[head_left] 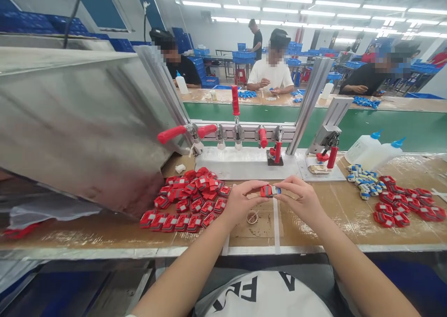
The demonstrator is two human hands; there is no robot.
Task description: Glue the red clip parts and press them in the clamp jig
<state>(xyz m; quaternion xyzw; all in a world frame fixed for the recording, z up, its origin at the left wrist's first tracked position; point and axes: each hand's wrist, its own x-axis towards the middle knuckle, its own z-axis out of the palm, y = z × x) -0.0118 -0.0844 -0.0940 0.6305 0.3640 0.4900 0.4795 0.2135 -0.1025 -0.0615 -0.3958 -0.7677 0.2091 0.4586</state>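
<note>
My left hand (243, 197) pinches a small red plastic part (265, 191) with grey on it, above the bench. A small blue-and-white part (276, 191) is between the thumb and fingers of my right hand (301, 197). The two parts meet end to end; whether they are joined cannot be made out. Below my hands sits a small round dish (252, 217) with a thin stick in it. A heap of similar red parts (195, 196) lies left of my left hand, its front ones in a row.
Red-handled toggle clamps (236, 100) stand on a metal frame behind my hands, with another clamp (331, 156) to the right. Blue-capped bottles (363, 149), blue-yellow parts (365, 182) and more red parts (401, 200) lie right. A metal hood (77, 126) fills the left. Co-workers sit opposite.
</note>
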